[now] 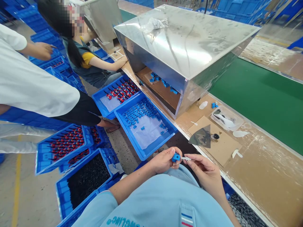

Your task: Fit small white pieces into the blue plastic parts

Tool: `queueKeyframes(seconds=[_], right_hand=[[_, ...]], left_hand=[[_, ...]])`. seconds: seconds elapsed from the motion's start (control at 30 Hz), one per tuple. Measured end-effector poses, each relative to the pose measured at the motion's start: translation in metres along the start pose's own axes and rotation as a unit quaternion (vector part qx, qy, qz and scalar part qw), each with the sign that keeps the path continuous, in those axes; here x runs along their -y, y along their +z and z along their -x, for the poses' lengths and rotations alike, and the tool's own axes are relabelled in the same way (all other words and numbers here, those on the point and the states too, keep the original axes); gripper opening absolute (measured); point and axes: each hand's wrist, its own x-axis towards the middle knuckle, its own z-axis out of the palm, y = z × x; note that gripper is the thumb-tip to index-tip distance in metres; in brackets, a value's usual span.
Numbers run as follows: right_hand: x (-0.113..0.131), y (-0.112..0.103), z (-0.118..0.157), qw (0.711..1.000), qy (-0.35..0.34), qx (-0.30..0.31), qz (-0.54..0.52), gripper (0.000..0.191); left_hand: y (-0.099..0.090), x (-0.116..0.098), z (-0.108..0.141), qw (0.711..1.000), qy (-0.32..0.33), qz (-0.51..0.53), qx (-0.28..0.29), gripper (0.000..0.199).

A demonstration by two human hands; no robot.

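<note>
My left hand (165,160) pinches a small blue plastic part (175,157) in front of my light blue shirt. Close beside it, my right hand (205,169) holds a small white piece (186,158) between thumb and fingers, its thin end pointing at the blue part. Whether the two pieces touch is too small to tell. Just beyond my hands, on the bench, a camouflage cloth scrap (200,136) lies by a small black pot (215,136) on a cardboard sheet (222,153).
A metal hood (187,41) stands on the bench with blue parts inside. A blue tray (142,156) of blue parts juts from the bench edge. Filled crates (59,189) stand at left, near a standing person (35,78) and a seated person (80,63). A green belt (262,94) runs behind.
</note>
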Motion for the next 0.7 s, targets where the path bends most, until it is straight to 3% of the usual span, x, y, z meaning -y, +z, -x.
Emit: queueKeyframes(seconds=[0.7], right_hand=[[-0.0017,0.0027,0.0041,0.999,0.022,0.001,-0.038,0.015]], left_hand=[[-0.0036,0.0035,0.0023,1.0,0.018,0.016,0.017,0.046]])
